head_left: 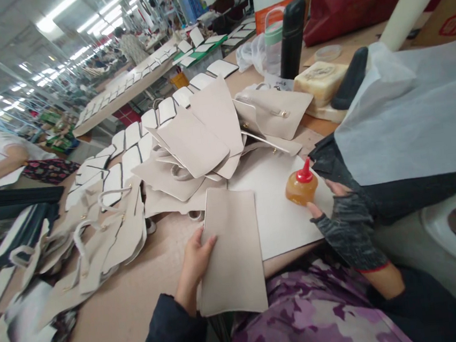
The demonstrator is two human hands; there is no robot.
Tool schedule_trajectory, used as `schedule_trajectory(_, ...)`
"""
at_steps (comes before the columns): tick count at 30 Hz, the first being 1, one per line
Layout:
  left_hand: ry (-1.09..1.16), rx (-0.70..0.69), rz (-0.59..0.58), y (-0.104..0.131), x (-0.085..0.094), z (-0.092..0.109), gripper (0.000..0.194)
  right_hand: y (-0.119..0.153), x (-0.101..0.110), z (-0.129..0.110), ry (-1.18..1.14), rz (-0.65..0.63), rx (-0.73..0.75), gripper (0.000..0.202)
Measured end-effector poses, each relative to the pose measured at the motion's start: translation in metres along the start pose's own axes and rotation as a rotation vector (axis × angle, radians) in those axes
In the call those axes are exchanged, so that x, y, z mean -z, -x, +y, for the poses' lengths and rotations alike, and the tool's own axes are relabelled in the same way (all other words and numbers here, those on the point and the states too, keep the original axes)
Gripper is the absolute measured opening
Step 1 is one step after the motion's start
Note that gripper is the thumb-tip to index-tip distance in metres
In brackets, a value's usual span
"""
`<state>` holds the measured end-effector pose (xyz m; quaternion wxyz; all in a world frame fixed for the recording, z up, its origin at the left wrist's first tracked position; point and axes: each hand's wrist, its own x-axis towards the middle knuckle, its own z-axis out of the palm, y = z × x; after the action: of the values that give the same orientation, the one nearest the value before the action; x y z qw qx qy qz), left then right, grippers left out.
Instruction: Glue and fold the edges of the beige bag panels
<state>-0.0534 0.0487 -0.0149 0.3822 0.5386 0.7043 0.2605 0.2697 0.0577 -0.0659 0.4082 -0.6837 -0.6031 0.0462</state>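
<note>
My left hand (196,260) grips the left edge of a flat beige leather panel (233,251), thumb on top, over the table's front edge. My right hand (347,218), in a dark grey fingerless glove, is beside a squat glue bottle (301,188) with amber liquid and a red nozzle cap. Its thumb and fingers are spread apart; the thumb tip is at the bottle's lower edge, and I cannot tell whether it touches. The bottle stands on a white board (274,231). Behind the panel lies a heap of beige bag pieces (196,141).
Beige handled bag panels (108,231) lie at the left, with rows of white dark-edged pieces (128,137) behind. At the back right are a black flask (292,38), a yellowish block (320,84) and a white sheet (412,115). A person (12,151) sits at the far left.
</note>
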Motion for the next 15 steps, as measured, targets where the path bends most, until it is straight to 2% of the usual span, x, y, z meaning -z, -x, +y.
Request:
schedule_trajectory(1,0.096,0.005,-0.027,0.004,0.0,0.001,0.042,0.01,0.002,-0.008,-0.065,0.033,-0.019,0.045)
schedule_trajectory(2,0.171,0.006,-0.03,0.009,0.0,0.003,0.041,0.02,0.003,-0.017,-0.17,-0.011,-0.052,0.037)
schedule_trajectory(3,0.226,0.01,-0.016,0.014,0.0,0.007,0.041,0.029,0.001,-0.026,-0.293,-0.127,-0.115,0.03)
schedule_trajectory(5,0.293,0.017,0.014,0.022,0.0,0.016,0.041,0.045,-0.008,-0.047,-0.508,-0.446,-0.245,0.03)
schedule_trajectory(7,0.294,0.0,0.06,0.029,0.0,0.025,0.039,0.052,-0.018,-0.067,-0.628,-0.602,-0.27,0.036)
schedule_trajectory(9,0.177,-0.062,0.172,0.034,0.001,0.034,0.036,0.052,-0.023,-0.087,-0.72,-0.627,-0.264,0.041)
schedule_trajectory(12,-0.129,-0.185,0.343,0.04,-0.003,0.041,0.034,0.043,-0.019,-0.111,-0.83,-0.591,-0.237,0.041)
schedule_trajectory(15,-0.298,-0.264,0.371,0.046,-0.012,0.042,0.038,0.033,-0.014,-0.123,-0.876,-0.574,-0.254,0.039)
